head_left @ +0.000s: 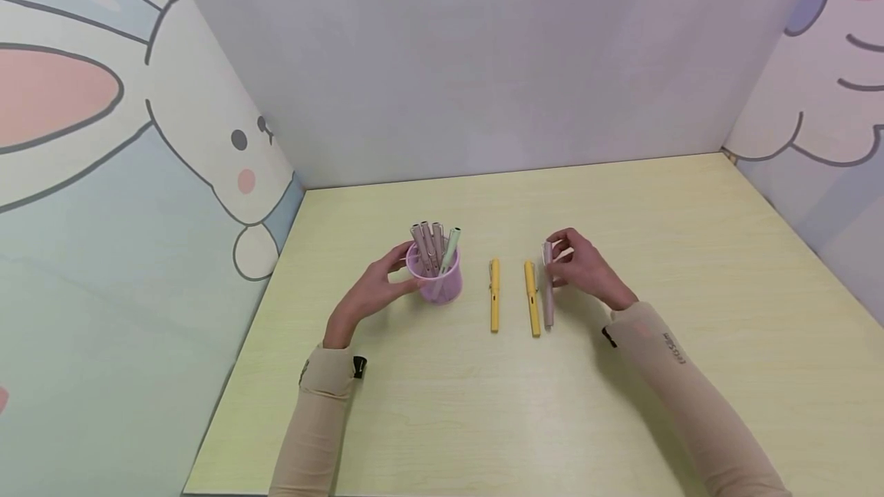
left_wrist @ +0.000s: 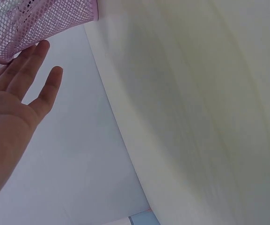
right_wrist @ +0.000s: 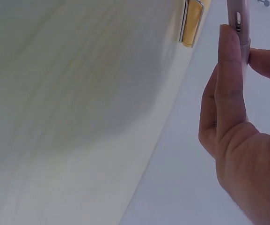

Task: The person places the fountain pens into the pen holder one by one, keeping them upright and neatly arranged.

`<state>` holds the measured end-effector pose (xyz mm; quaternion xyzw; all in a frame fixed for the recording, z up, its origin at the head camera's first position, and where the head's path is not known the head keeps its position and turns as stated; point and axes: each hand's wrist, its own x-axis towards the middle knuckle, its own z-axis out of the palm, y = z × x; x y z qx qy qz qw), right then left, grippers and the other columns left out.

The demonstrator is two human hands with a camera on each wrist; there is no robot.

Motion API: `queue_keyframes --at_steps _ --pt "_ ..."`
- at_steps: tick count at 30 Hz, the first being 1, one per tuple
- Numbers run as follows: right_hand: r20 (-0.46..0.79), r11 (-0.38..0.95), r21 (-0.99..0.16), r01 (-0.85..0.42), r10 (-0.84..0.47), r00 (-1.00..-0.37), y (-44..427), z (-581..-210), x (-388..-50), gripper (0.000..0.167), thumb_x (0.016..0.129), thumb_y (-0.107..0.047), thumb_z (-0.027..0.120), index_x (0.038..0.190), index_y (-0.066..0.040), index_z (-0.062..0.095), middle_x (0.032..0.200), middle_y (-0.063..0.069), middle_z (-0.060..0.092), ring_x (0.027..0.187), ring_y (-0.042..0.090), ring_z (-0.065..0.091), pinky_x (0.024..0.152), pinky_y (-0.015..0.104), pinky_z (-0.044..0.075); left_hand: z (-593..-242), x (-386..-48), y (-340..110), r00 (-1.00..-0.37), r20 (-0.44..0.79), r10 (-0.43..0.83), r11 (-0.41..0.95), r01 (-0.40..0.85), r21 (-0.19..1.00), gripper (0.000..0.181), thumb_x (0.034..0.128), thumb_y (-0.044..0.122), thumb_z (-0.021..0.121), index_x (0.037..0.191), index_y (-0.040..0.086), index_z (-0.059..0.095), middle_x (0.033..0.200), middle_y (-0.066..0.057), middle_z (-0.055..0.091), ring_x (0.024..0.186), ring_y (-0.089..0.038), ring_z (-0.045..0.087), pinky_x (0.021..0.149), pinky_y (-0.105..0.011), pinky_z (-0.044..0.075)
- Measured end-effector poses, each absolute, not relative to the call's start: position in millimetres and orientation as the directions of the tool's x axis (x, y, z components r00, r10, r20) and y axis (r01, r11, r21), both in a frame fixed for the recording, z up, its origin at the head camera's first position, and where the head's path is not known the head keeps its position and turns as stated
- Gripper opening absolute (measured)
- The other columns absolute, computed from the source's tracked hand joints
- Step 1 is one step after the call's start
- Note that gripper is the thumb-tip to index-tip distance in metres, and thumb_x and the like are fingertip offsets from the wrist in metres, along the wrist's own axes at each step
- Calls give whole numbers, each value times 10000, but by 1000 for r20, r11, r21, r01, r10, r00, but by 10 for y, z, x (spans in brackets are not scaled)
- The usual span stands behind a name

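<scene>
A pink-purple mesh pen cup [head_left: 450, 287] stands upright left of centre, holding several mauve pens [head_left: 424, 242] and one pale green pen [head_left: 450, 248]. My left hand [head_left: 376, 286] holds the cup from its left side, thumb at the front and fingers round the back. In the left wrist view its fingers [left_wrist: 28, 70] lie along the mesh. My right hand [head_left: 583, 265] pinches another mauve pen [head_left: 549, 305] near its upper end, between thumb and fingertips. Just left of that pen lies a yellow pen [head_left: 532, 299]; a second yellow pen [head_left: 494, 296] lies nearer the cup.
The light wood-grain table [head_left: 428, 420] runs back to a plain pale wall [head_left: 483, 60]. Side walls with cartoon drawings [head_left: 228, 136] border it left and right. In the right wrist view, a yellow pen's clip end [right_wrist: 191, 23] shows beside the held pen.
</scene>
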<state>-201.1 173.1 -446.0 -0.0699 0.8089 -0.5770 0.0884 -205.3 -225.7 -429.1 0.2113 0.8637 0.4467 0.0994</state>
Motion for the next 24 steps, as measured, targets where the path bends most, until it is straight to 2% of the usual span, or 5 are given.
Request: queue_keyframes --at_steps 10,16,24 --pt "53 246 -964 -103 -201 -978 1710 -4411 -2061 487 941 64 626 1384 62 423 1191 229 499 959 264 591 704 408 633 -4294 -2062 -2255 -894 8 447 518 266 813 783 966 314 739 1608 97 348 1573 -161 454 1411 -393 460 1121 -612 375" --pt "123 180 -971 -156 -184 -975 1675 -4351 -2068 484 934 82 617 1378 63 426 1176 238 494 956 254 592 733 488 625 -4296 -2063 -2253 -895 6 446 525 267 808 786 967 320 739 1610 96 345 1575 -160 451 1412 -391 459 1118 -617 377" --pt "208 111 -967 -229 -170 -963 1628 -4293 -2058 486 936 86 637 1378 73 438 1170 235 502 936 215 607 733 507 620 -4310 -2068 -2261 -892 15 451 517 275 810 786 967 310 740 1610 93 344 1578 -163 447 1411 -393 461 1119 -619 374"
